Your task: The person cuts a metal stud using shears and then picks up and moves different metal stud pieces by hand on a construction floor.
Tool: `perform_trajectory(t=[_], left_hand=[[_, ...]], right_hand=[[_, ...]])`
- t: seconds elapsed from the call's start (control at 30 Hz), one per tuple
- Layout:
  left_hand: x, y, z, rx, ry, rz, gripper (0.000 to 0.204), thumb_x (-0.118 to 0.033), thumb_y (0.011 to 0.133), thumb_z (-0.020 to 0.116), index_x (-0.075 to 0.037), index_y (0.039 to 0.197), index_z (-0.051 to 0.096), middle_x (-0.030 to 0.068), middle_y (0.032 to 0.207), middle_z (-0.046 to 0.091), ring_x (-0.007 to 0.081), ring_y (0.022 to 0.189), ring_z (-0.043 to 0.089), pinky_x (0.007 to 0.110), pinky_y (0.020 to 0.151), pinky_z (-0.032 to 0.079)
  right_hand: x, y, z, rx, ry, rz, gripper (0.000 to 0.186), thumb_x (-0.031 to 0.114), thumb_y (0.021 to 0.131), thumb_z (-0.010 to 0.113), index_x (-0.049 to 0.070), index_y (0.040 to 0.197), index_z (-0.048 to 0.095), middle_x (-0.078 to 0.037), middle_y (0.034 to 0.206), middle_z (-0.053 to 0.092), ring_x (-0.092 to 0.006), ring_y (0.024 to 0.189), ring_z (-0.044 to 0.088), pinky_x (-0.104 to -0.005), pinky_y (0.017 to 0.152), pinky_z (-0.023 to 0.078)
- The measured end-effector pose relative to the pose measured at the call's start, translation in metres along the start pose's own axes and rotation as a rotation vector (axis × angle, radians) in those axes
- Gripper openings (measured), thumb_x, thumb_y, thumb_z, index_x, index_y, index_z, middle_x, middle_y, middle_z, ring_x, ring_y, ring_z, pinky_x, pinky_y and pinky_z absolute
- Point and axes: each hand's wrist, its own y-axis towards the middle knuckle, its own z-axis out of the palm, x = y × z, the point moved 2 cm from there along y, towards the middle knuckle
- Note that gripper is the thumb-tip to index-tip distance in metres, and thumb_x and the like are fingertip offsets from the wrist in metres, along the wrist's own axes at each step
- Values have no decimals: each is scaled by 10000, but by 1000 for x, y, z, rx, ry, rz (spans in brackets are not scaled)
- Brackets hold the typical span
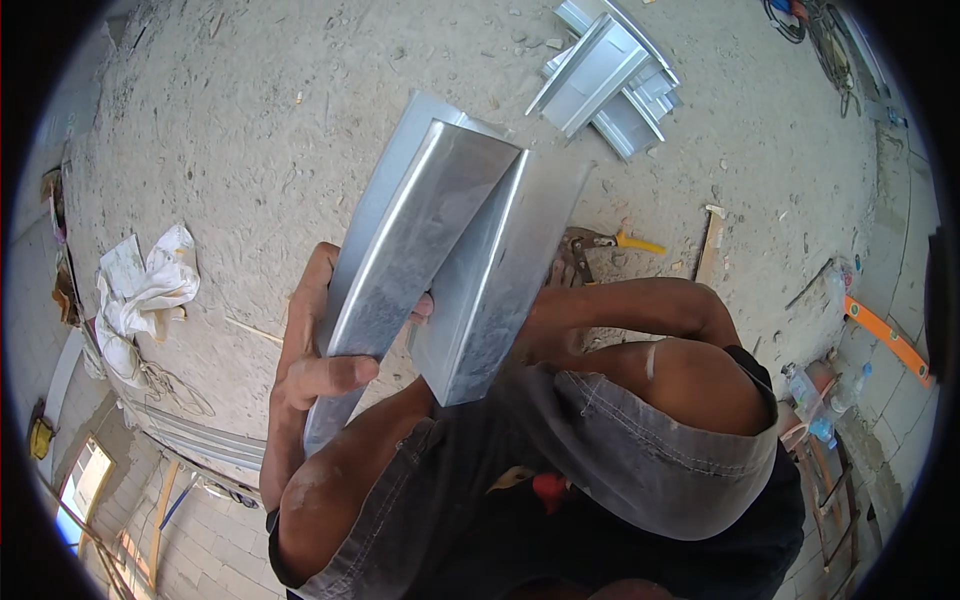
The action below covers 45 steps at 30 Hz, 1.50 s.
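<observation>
Above the grey dusty floor (250, 180), near the bent knees (705, 385), holding silvery sheet-metal channels (420, 240) aslant, meeting at the far end and parting nearer the lap. Grasping the left one with the left hand (308, 375), pressing the thumb (345, 377) on its near face. Reaching inward with the right forearm (620, 310), hiding the right hand behind the metal and leaving its grip impossible to tell. Showing one fingertip (422, 308) in the gap between the channels, from an uncertain hand. Facing short channel pieces (600, 75) lying crossed on the floor at the upper right. Having a yellow-handled tool (637, 242) beside the toes (562, 272), a wooden strip (710, 245) farther right, and a white sack (150, 285) on the left.
</observation>
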Motion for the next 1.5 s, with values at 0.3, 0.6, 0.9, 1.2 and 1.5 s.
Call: perform_trajectory(t=[0.3, 0.6, 0.9, 1.2, 1.5], left_hand=[[11, -3, -5, -133, 470, 67, 851, -426, 412, 770, -8, 1070, 428, 98, 925, 528, 200, 852, 543, 330, 746, 430], [31, 8, -3, -130, 365, 203, 816, -414, 448, 763, -1, 1078, 448, 125, 903, 591, 222, 821, 604, 341, 741, 468], [15, -9, 7, -246, 754, 349, 844, -358, 448, 758, 22, 1110, 398, 169, 801, 579, 320, 682, 617, 418, 631, 489], [-2, -59, -9, -399, 1056, 370, 785, -350, 469, 767, 12, 1079, 428, 179, 800, 595, 356, 699, 625, 438, 638, 486], [34, -41, -1, -303, 874, 399, 673, -337, 459, 708, -8, 959, 401, 175, 802, 506, 382, 770, 554, 445, 680, 431]], right_hand=[[64, 40, -126, -35, -1123, 150, 285, 186, 799, 544, -32, 616, 532, -47, 571, 515, -123, 492, 412, -308, 486, 382], [10, 23, -79, -38, -63, 99, 278, 188, 793, 513, -29, 626, 564, -79, 586, 532, -122, 550, 456, -314, 524, 396], [27, 56, -104, -1, -617, -79, 253, 165, 739, 512, -52, 610, 524, -103, 558, 520, -150, 545, 485, -331, 534, 409], [112, 125, -92, 232, -1386, -124, 196, 114, 685, 491, -68, 667, 564, -192, 562, 507, -242, 515, 502, -391, 577, 439], [26, 98, -135, 251, -1205, -17, 212, 170, 712, 547, -15, 816, 548, -165, 764, 547, -237, 688, 523, -386, 703, 432]])
